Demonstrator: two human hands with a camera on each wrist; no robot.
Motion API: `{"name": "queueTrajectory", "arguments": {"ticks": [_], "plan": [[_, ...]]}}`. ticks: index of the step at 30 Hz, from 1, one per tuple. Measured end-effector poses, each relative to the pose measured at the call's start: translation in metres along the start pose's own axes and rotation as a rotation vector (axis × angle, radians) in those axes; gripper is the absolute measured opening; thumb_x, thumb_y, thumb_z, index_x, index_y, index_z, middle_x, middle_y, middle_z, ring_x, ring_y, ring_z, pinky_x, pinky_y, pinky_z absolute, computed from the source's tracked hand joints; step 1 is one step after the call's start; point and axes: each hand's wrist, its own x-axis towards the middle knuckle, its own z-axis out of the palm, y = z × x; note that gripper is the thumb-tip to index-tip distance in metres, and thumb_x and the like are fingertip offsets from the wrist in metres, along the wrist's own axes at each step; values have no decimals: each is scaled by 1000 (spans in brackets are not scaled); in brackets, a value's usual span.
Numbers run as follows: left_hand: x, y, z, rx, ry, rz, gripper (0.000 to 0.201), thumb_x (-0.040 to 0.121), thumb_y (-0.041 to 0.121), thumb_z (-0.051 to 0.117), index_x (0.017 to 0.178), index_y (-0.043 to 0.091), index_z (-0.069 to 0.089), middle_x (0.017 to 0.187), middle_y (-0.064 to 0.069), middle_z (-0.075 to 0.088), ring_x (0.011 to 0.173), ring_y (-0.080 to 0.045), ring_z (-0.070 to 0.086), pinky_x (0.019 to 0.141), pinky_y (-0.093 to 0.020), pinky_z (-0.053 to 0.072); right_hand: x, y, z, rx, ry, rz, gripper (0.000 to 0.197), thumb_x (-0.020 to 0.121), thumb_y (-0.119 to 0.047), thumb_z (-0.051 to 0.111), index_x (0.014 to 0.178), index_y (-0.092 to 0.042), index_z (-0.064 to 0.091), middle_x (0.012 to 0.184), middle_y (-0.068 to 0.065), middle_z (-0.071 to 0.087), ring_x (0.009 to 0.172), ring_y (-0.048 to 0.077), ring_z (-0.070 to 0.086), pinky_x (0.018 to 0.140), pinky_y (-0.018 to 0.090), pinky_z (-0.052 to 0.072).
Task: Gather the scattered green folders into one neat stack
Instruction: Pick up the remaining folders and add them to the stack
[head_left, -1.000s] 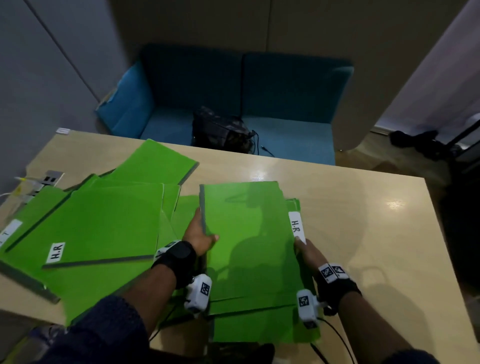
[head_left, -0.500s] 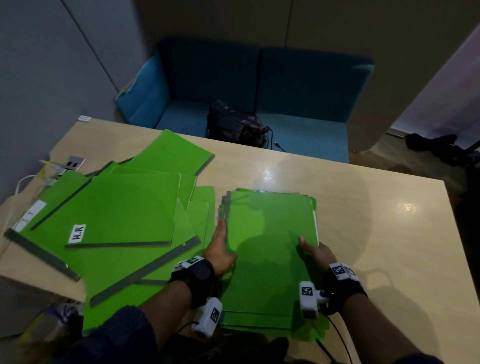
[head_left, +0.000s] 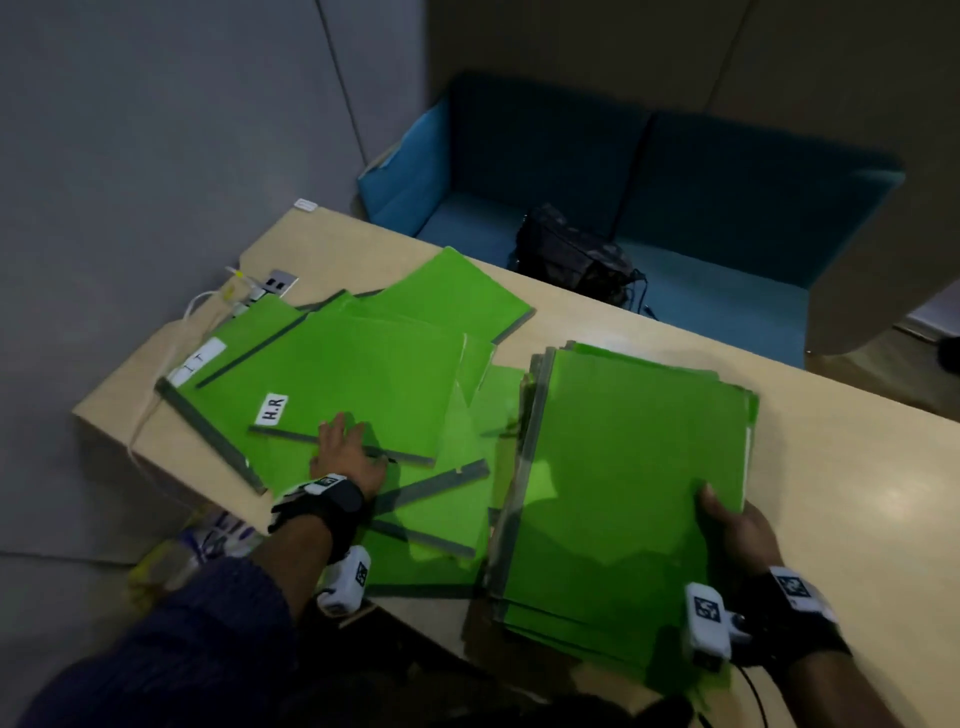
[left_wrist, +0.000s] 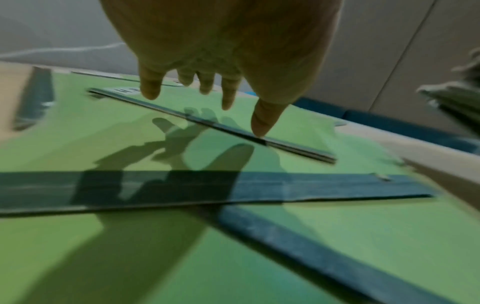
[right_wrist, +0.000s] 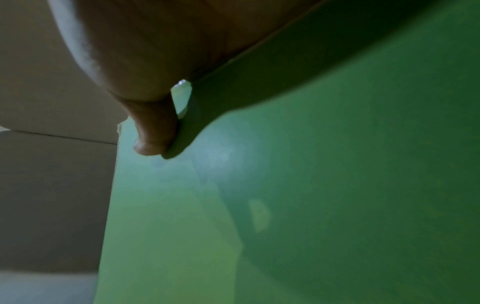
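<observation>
A squared-up stack of green folders (head_left: 623, 467) lies on the right part of the wooden table (head_left: 841, 467). My right hand (head_left: 727, 525) grips its right edge, thumb (right_wrist: 153, 131) pressed on the top cover, the other fingers hidden underneath. To the left, several green folders with dark spines lie fanned and overlapping. The topmost one (head_left: 353, 374) carries a white "H.R" label (head_left: 272, 409). My left hand (head_left: 345, 452) is spread over that folder's near spine edge; in the left wrist view its fingers (left_wrist: 228, 98) are straight and the thumb tip touches the spine (left_wrist: 285, 146).
A power socket with a white cable (head_left: 275, 283) sits at the table's far left corner, partly under a folder. A blue sofa (head_left: 727, 208) with a black bag (head_left: 571, 254) stands behind the table. A grey wall runs along the left. Bare tabletop shows right of the stack.
My left hand has let go of the stack's left edge and moved left onto the H.R folder in the scattered pile. My right hand stays at the stack's right edge.
</observation>
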Motion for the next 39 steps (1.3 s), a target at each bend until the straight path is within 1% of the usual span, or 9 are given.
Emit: {"name": "queueTrajectory", "arguments": {"ticks": [4,6,14,18,21,26,32,36,39], "plan": [[6,-21,-11,-231,126,-429,78,83,44,69,139,1,36,147,-21,32,135,-38,32,111,-46,29,10,-26,33,-43,26,-26,24,97,-17,62,111,3,61,78,17,71,63,33,65,46,28,57],[14,-25,-20,-293,123,-529,81,82,46,70,139,1,33,144,-22,33,134,-37,33,111,-47,28,24,-34,47,-130,51,-36,32,95,-22,67,110,6,63,88,20,69,66,27,61,54,27,53],[71,-84,-50,-221,111,-405,68,91,46,58,147,15,34,159,-15,19,146,-36,15,116,-53,21,56,-19,47,-537,105,148,62,90,-55,63,94,7,64,72,21,64,50,27,56,46,30,46],[90,-94,-60,-227,48,-448,85,83,45,71,146,4,31,145,-21,42,132,-41,42,105,-50,38,65,-4,41,-657,133,166,63,92,-54,61,106,8,63,86,27,66,69,38,64,58,36,47],[99,-97,-62,-138,28,-437,95,74,50,77,144,4,32,144,-21,41,132,-41,41,105,-53,39,68,4,41,-720,112,198,68,94,-55,57,118,8,61,102,27,63,75,35,62,70,41,47],[101,-97,-65,-155,-65,-442,85,65,55,81,128,6,51,131,-22,52,112,-44,54,95,-50,49,68,5,38,-755,105,243,71,93,-58,56,110,11,59,98,33,65,72,37,63,56,35,43],[55,-93,-51,-259,-121,-434,64,67,46,84,109,4,59,123,-21,62,97,-34,61,87,-39,53,69,6,38,-723,114,267,73,89,-60,60,111,9,58,95,33,67,65,37,64,55,38,49],[13,-98,-26,-124,-217,-496,104,68,62,76,141,-3,39,146,-26,38,130,-40,43,104,-38,42,64,3,41,-677,118,242,69,89,-57,63,116,7,60,105,33,66,74,39,64,59,39,48],[1,-99,-19,-120,-178,-514,110,68,67,73,142,-4,34,149,-25,34,136,-40,35,109,-36,35,61,3,40,-717,110,229,74,87,-65,59,109,5,62,96,32,67,65,35,61,56,37,47]]}}
